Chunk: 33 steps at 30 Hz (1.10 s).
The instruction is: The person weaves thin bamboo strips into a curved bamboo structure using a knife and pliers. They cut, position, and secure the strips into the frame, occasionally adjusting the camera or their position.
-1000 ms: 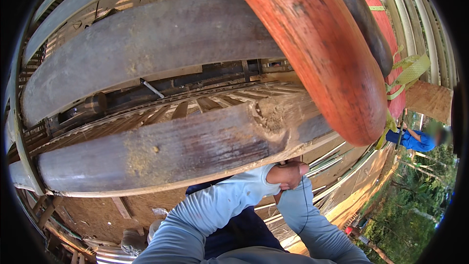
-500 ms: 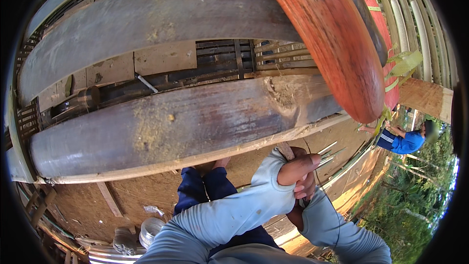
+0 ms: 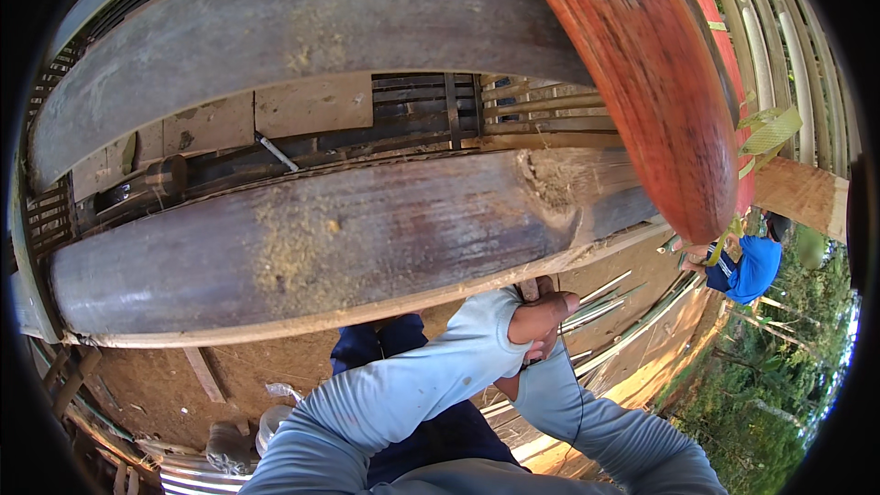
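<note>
Below the edge of the nearer log-like beam [image 3: 394,229], my left hand [image 3: 543,316] is closed around a short wooden stick or handle [image 3: 529,290], whose end shows above the fist. Close against it, my right hand [image 3: 508,387] lies mostly behind the left hand and its cuff, its fingers hidden. A few curled fingertips show under the left fist, but I cannot tell which hand they belong to. A thin dark cord [image 3: 579,394] runs from near the hands down along the right sleeve. The beam carries yellowish dust and a pale, hollowed patch [image 3: 550,179] near its right end.
A reddish rounded beam [image 3: 660,101] crosses above on the right, with yellow strapping [image 3: 772,130] beside it. Another grey beam [image 3: 302,18] lies farther back. Split strips [image 3: 605,307] lie on the ground. A person in blue [image 3: 753,270] crouches at right. A plank [image 3: 204,374] lies at lower left.
Both hands have shifted a little left and up, closer to the beam's edge. The stick now shows less above the left fist. The view has moved slightly, and the person in blue leans differently.
</note>
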Motion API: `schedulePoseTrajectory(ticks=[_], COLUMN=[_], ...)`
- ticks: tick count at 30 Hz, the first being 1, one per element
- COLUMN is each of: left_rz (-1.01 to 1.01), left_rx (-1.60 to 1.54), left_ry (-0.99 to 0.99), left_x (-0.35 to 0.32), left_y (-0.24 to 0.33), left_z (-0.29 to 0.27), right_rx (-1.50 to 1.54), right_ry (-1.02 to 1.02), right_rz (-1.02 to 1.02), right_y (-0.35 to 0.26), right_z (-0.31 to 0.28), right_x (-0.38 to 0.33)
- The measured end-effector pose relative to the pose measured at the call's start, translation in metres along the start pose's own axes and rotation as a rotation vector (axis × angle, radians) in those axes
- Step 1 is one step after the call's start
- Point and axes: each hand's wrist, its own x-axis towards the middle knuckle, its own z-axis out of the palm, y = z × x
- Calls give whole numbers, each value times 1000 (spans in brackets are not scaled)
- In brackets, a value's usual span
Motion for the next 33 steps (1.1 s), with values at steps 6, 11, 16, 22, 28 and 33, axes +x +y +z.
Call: schedulePoseTrajectory(ticks=[6, 11, 16, 22, 28, 33], left_rz=[10, -13, 40, -121, -28, 19], left_rx=[218, 259, 212, 192, 22, 91], left_ry=[106, 303, 280, 202, 131, -49], left_x=[2, -1, -3, -5, -9, -9], left_y=[-12, -9, -3, 17, 10, 7], left_z=[-4, 13, 13, 25, 13, -1], right_rx=[-23, 91, 149, 193, 224, 267], right_ry=[-83, -36, -160, -246, -245, -202], right_rz=[30, 69, 127, 375, 349, 519], right_y=[10, 61, 13, 33, -3, -6], right_z=[-4, 14, -7, -18, -32, -36], right_x=[2, -10, 17, -12, -13, -32])
